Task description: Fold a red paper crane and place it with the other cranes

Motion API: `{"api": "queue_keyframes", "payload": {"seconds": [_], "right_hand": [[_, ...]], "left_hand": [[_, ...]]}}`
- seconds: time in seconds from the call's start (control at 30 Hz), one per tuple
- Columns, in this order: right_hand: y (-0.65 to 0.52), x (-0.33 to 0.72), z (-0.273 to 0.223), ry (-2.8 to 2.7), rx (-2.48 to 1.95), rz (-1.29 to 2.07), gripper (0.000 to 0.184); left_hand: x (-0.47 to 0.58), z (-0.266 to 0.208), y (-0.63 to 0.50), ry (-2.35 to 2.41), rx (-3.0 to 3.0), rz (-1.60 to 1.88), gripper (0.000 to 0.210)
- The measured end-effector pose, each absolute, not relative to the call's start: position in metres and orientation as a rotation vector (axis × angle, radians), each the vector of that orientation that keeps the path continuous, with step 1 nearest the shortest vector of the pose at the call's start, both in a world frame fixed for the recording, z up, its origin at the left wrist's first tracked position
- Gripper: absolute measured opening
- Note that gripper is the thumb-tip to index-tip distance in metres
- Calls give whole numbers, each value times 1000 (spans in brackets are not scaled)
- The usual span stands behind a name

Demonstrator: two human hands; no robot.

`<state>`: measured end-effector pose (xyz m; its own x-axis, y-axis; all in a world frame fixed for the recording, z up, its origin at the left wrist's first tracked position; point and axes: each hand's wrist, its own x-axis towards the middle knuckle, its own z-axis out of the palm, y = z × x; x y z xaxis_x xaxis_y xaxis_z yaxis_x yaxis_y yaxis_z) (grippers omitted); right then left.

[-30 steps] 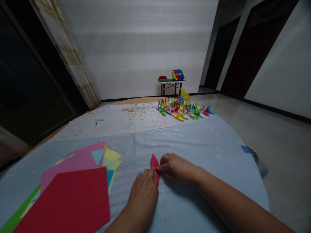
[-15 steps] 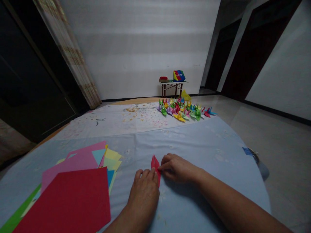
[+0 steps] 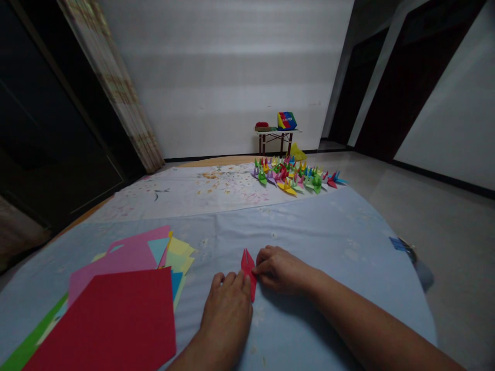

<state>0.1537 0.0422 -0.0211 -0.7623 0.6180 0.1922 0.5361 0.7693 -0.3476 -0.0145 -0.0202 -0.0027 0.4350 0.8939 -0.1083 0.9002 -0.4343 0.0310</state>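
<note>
A red piece of folded origami paper [image 3: 248,268] lies on the light blue tablecloth, a narrow kite shape with a split tip pointing away from me. From the left, my left hand [image 3: 228,304] has its curled fingers on the paper's edge, holding it to the cloth. Opposite it, my right hand [image 3: 275,267] pinches the right corner between thumb and forefinger. The fingertips of both hands cover part of the paper's middle.
At left sits a pile of coloured paper with a red sheet [image 3: 112,314] and pink sheet [image 3: 116,263] on top. Several folded paper cranes [image 3: 288,175] stand at the table's far right. Beyond is a small table [image 3: 276,132] with a colourful box [image 3: 286,120].
My left hand has shifted slightly left and toward me, so more of the red paper's lower point shows. The right hand keeps its pinch. The view has shifted slightly.
</note>
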Motion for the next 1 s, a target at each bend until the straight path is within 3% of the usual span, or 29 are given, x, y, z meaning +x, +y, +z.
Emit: {"api": "queue_keyframes", "payload": {"seconds": [0.1,0.33,1.0], "right_hand": [[41,152,-21,-2661,-929,365,17],[43,156,-28,-2561,-890,466,22],[41,146,-36,-2207,-1227,684,26]], "left_hand": [[-17,-1,-18,1613,2540,-8,34],[-37,-17,6,1689,2144,632,29],[-35,-33,5,1666,2184,692,14]]}}
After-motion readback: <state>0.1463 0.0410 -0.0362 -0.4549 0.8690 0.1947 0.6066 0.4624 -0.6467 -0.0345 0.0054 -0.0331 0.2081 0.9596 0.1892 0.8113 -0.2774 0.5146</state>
